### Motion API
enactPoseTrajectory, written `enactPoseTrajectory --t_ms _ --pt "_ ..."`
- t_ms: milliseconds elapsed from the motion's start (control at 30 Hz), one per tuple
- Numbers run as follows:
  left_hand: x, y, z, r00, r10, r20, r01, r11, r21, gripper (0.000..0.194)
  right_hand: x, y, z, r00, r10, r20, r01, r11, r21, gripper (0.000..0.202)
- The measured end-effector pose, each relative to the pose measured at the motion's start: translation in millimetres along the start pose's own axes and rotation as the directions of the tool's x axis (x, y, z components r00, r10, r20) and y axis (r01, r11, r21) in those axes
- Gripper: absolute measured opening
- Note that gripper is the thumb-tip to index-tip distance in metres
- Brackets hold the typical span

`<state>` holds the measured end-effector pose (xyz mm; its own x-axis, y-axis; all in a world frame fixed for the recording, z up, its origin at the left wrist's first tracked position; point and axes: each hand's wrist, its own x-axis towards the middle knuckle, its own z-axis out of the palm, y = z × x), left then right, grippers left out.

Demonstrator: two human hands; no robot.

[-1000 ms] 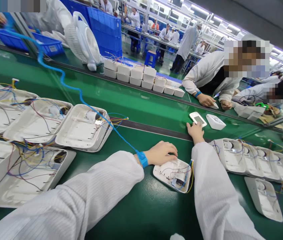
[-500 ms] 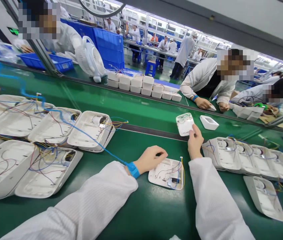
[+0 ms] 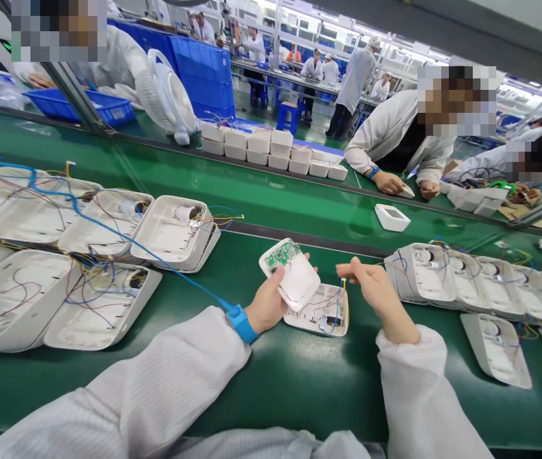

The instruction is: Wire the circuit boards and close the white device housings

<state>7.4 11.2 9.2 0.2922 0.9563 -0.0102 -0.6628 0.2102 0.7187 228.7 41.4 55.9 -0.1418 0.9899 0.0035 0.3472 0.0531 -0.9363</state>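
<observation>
A white cover with a green circuit board (image 3: 294, 277) is gripped in my left hand (image 3: 268, 303), which wears a blue wrist strap with a cord. Partly under that cover, a white housing (image 3: 316, 324) lies open side up on the green bench, with a dark part and thin wires inside. A white connector (image 3: 344, 282) on its wires stands up at the housing's right rear edge. Just right of the connector is my right hand (image 3: 371, 287), thumb and fingertips pressed together; whether anything is between them is too small to tell.
White housings with wires (image 3: 170, 236) fill the left side, and a row of them (image 3: 431, 274) stands at the right. A white cover (image 3: 392, 217) lies on the green strip beyond. Stacked white parts (image 3: 258, 143) and a co-worker's hand (image 3: 388, 183) are across the bench.
The cover with the circuit board has passed from my right hand to my left and come nearer, over the housing. My right hand has let go of it and moved beside the connector.
</observation>
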Motion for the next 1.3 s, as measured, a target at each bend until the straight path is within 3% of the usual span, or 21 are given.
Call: enactPoseTrajectory --t_ms 67,133,233,333,500,600,700,767,867,967,1067,1200,1300 --pt "4.3 5.5 3.9 0.994 -0.105 -0.033 0.099 0.982 -0.159 0.078 -4.4 -5.2 -15.6 0.988 0.024 0.154 0.0 0.988 -0.156 0.052" --pt "7.2 10.4 4.7 0.981 -0.188 -0.049 0.173 0.961 -0.217 0.081 -10.6 -18.1 -21.1 0.96 -0.017 0.279 0.079 0.974 -0.212 0.041" --pt "8.4 14.1 2.6 0.961 -0.276 0.003 0.272 0.942 -0.195 0.09 -19.3 -41.2 -11.8 0.943 -0.097 0.317 0.17 0.963 -0.208 0.026" --pt "9.0 14.8 -0.7 0.949 -0.309 0.064 0.315 0.938 -0.142 0.095 -24.6 -50.9 6.0 0.931 -0.123 0.343 0.159 0.984 -0.08 0.021" --pt "11.1 15.6 -3.1 0.931 -0.331 0.152 0.346 0.935 -0.083 0.093 -29.8 -36.3 28.8 0.913 -0.084 0.398 -0.031 0.961 0.275 0.025" --pt "9.5 14.6 -1.9 0.932 -0.32 0.169 0.334 0.94 -0.064 0.08 -31.5 -28.8 37.3 0.912 -0.065 0.404 -0.11 0.912 0.396 0.027" --pt "5.7 11.4 -0.1 0.923 -0.271 0.272 0.293 0.955 -0.042 0.065 -32.4 -26.7 42.3 0.901 -0.052 0.431 -0.168 0.874 0.456 0.025" --pt "2.5 8.3 0.6 0.916 -0.237 0.323 0.259 0.966 -0.026 0.056 -32.7 -26.2 44.1 0.905 -0.036 0.423 -0.183 0.866 0.465 0.024" --pt "-2.2 2.6 -0.6 0.958 -0.174 0.229 0.178 0.984 0.006 0.048 -31.8 -23.8 45.9 0.939 -0.013 0.345 -0.134 0.908 0.398 0.025" --pt "-5.4 -1.8 -3.1 0.988 -0.129 0.083 0.125 0.991 0.055 0.049 -28.5 -18.1 47.1 0.985 -0.002 0.17 -0.035 0.976 0.215 0.026" --pt "-6.5 -2.1 -4.2 0.991 -0.124 0.05 0.119 0.988 0.099 0.049 -26.3 -14.3 47.9 0.999 -0.036 -0.025 0.038 0.998 0.055 0.025" --pt "-4.8 0.3 -5.9 0.981 -0.116 0.154 0.094 0.985 0.145 0.061 -33.1 -19.6 53.1 0.971 -0.238 0.003 0.238 0.968 -0.085 0.007" --pt "-2.9 -1.0 -9.6 0.966 -0.105 0.236 0.06 0.98 0.19 0.076 -42.0 -23.8 60.8 0.923 -0.38 0.059 0.384 0.918 -0.098 0.009"
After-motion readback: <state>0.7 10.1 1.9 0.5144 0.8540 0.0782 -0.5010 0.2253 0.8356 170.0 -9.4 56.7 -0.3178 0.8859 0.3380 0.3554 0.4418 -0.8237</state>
